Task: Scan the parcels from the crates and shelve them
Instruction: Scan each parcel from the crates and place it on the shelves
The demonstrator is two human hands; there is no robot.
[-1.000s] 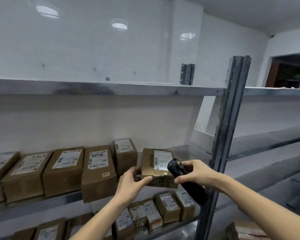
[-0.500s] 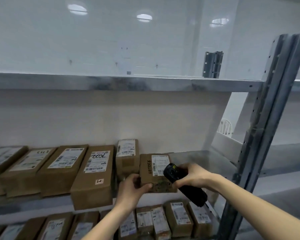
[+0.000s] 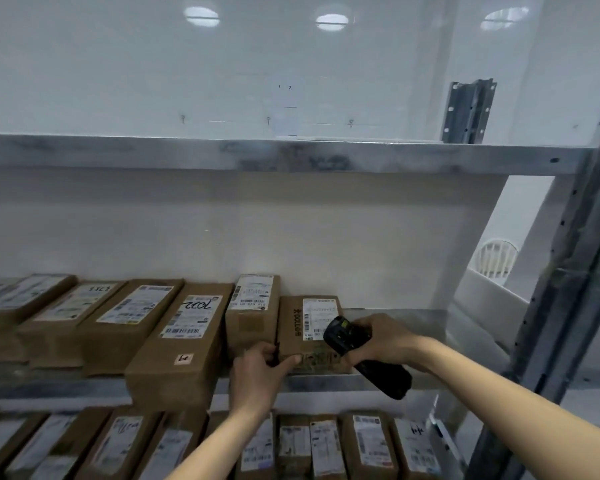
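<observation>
The parcel (image 3: 309,327) sits at the right end of the shelf (image 3: 395,382) row, left hand (image 3: 257,368) pinching its front corner, right hand (image 3: 381,341) curled round the scanner (image 3: 361,355), so this one looks nearly shelved, with further crates unseen

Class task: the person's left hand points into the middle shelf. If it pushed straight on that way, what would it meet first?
Probably the small brown cardboard parcel that the left hand already grips at its near left corner. Beyond it, likely the white back wall, though depth is unclear.
</observation>
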